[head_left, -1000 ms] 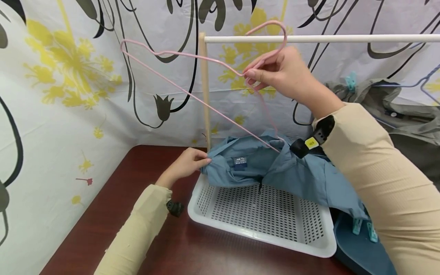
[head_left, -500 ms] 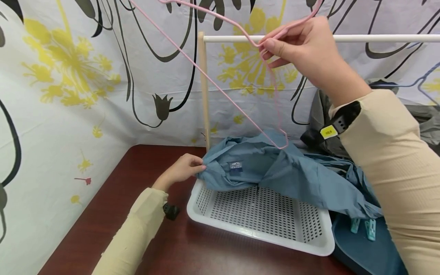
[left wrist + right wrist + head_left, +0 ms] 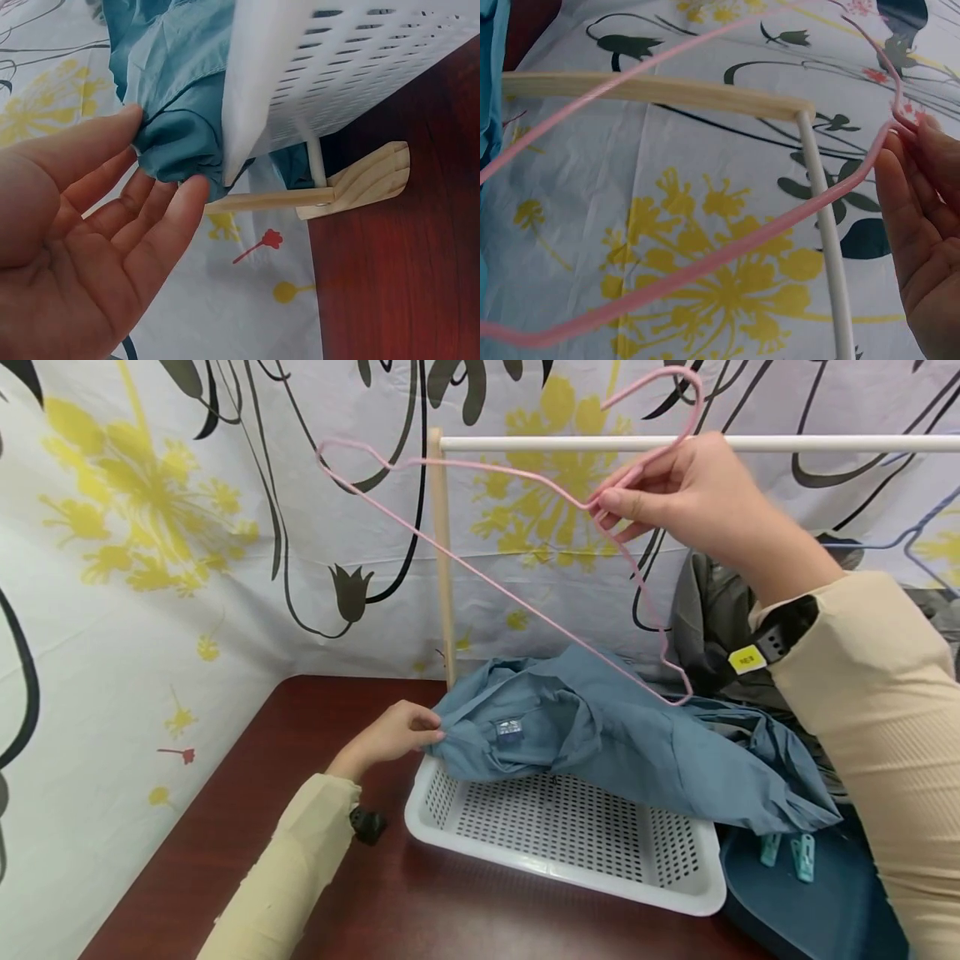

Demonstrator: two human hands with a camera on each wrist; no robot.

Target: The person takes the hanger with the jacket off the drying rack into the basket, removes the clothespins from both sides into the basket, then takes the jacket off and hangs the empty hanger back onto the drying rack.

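In the head view, a pink wire hanger (image 3: 480, 572) hangs tilted from my right hand (image 3: 697, 497), which pinches it at the neck below the hook. Its lower right corner overlaps the blue jacket (image 3: 645, 743); whether they touch I cannot tell. With its collar label (image 3: 509, 730) facing up, the jacket lies crumpled across the back of a white basket (image 3: 562, 868). My left hand (image 3: 393, 735) pinches the jacket's left end beside the basket rim. The left wrist view shows bunched blue cloth (image 3: 180, 142) between thumb and fingers; some fingertips are hidden behind it.
Behind the basket stands a rack with a wooden post (image 3: 442, 568) and a white rod (image 3: 750, 443). A grey garment (image 3: 701, 593) and a blue hanger (image 3: 915, 531) are at the right. Teal clothespins (image 3: 804, 857) rest on a dark blue surface (image 3: 772, 893) beside the basket.
The hanger's lower corner has come out of the jacket's neck opening. My right hand rose, then sank, shifting right with the hanger. My left hand keeps its pinch and moved slightly down-left.
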